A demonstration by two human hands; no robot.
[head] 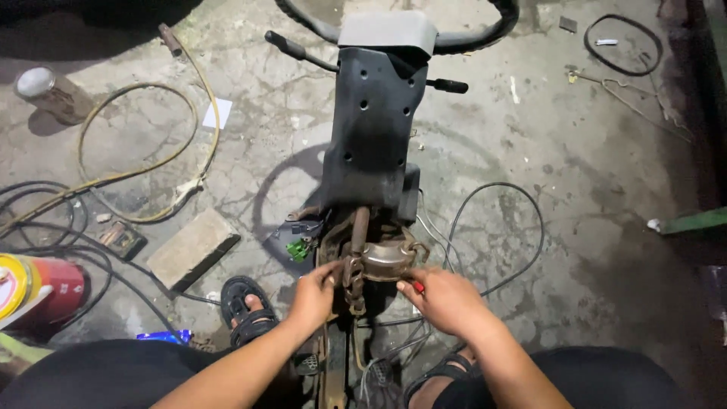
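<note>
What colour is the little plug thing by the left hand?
The small plug is bright green, just up and left of the left hand. Head view shows it.

Top edge crops the steering wheel, leaving only its lower arc. A red-and-yellow can is cut by the left edge, a green bar by the right. The left hand and right hand cover part of the rusty bracket; whatever red item the right hand holds is mostly hidden.

Far left on the floor, a red and yellow canister lies sideways; beside the sandalled foot, a small crumpled blue packet; a white paper slip up by the hose.
</note>
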